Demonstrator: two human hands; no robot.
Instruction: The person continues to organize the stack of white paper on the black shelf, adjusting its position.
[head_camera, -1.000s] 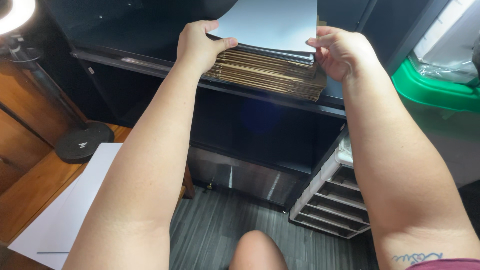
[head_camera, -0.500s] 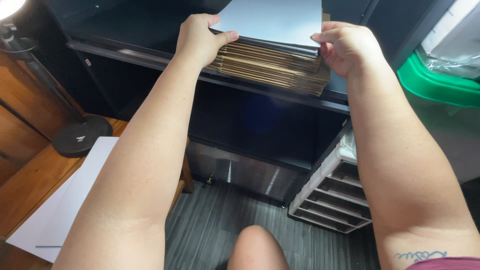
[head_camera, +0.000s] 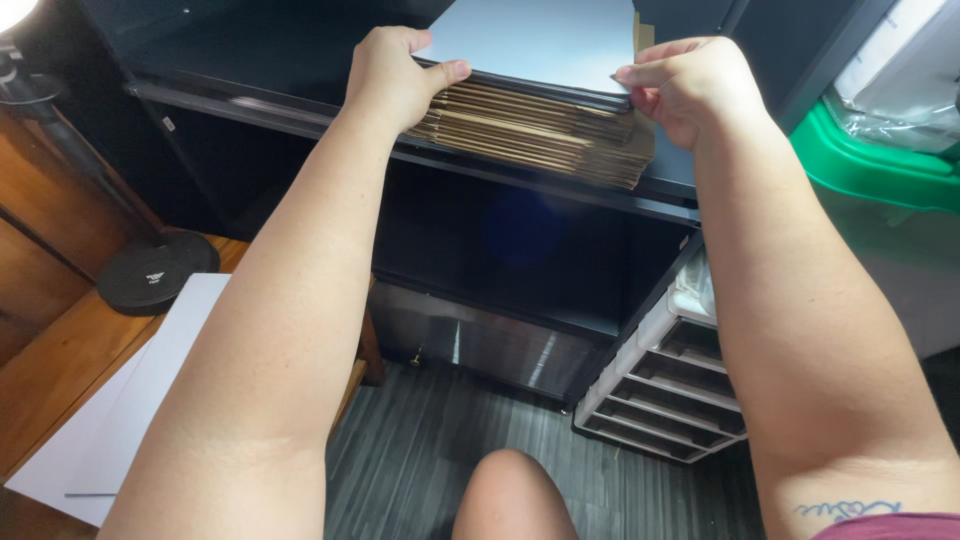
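Head view: black shelf (head_camera: 300, 110), grey plank floor (head_camera: 420, 450)

We see the cardboard stack (head_camera: 540, 130) on the shelf (head_camera: 250, 100) at upper centre; drawer unit (head_camera: 670, 390) lower right, tabletop (head_camera: 60, 380) lower left.

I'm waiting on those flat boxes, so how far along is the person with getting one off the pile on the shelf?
Done: both hands have reached the stack of flattened cardboard on the black shelf. In hand: the left hand and right hand pinch the near corners of the top white sheet. Left: that sheet lies on the pile, not yet lifted clear.
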